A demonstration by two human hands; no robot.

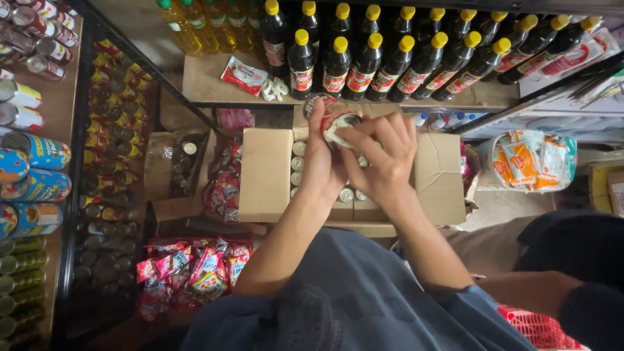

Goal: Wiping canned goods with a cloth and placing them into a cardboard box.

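My left hand grips a small red-labelled tin can, held up over an open cardboard box. My right hand is closed on the same can from the right, its fingers pressing a pale cloth or paper against the can's end. Inside the box, below my hands, several more silver-topped cans stand in rows, partly hidden by my wrists.
Dark sauce bottles with yellow caps line the shelf beyond the box. Shelves at the left hold tins and cans. Packets of sweets lie on the floor. A bag of sachets sits at the right. Another person's arm reaches in at lower right.
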